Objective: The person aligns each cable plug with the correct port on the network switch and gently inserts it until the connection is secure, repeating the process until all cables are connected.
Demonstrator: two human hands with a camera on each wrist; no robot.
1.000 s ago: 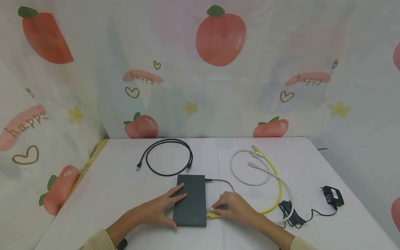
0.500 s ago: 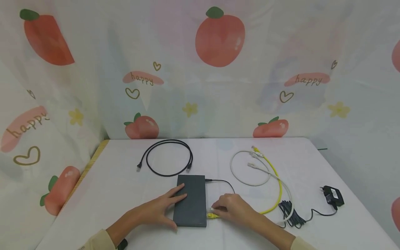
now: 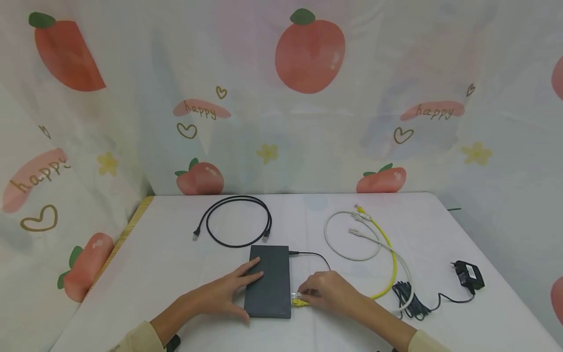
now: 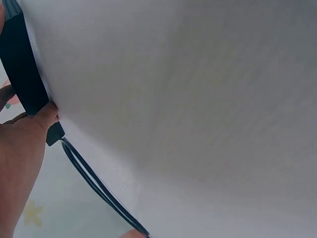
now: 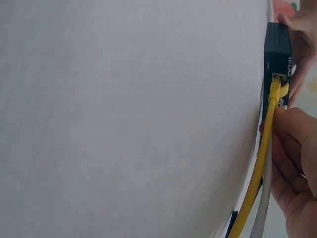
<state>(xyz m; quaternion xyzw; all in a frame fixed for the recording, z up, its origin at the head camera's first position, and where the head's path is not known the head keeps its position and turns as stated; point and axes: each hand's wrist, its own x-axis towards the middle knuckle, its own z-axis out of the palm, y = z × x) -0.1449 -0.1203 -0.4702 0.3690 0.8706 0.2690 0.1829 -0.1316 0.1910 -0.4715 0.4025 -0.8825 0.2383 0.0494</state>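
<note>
A flat dark TP-LINK network switch (image 3: 274, 286) lies on the white tabletop. My left hand (image 3: 220, 296) rests on its left side, with two fingers spread over the top and the thumb at the near left edge. At the right side of the switch, my right hand (image 3: 330, 293) pinches the clear plug (image 3: 296, 295) of a grey network cable (image 5: 264, 198). The plug's front is right at the switch's side. A yellow network plug (image 5: 275, 91) sits in a port beside it. In the head view, the right fingers cover part of both cables.
A coiled black network cable (image 3: 269, 220) lies behind the switch. Yellow cable (image 3: 394, 274) and grey cable loops lie to the right, with a bundled black cord (image 3: 411, 303) and power adapter (image 3: 469, 276). A thin power lead (image 3: 308, 253) enters the switch's far right side.
</note>
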